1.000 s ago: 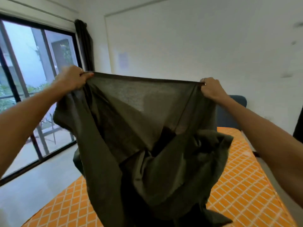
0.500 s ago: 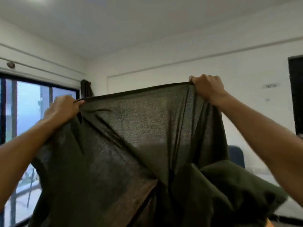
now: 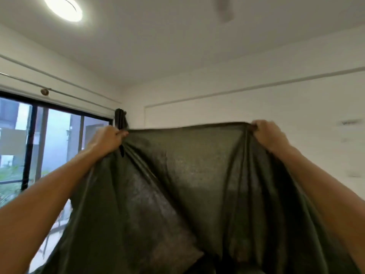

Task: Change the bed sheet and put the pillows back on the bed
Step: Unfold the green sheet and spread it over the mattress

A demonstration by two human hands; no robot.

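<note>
A dark olive-green bed sheet hangs in front of me, its top edge stretched taut between my hands at about head height. My left hand grips the top edge at the left, fingers curled round the bunched cloth. My right hand grips the same edge at the right. The sheet falls in folds and fills the lower middle of the view. The bed and the pillows are hidden behind it.
A large black-framed window fills the left wall, with a dark curtain bunched at its right end. White walls stand ahead and to the right. A round ceiling light glows at the top left.
The view has tilted up from the orange bed to the ceiling. Both hands have lifted the sheet's top edge higher and spread it wider; the bed has dropped out of sight.
</note>
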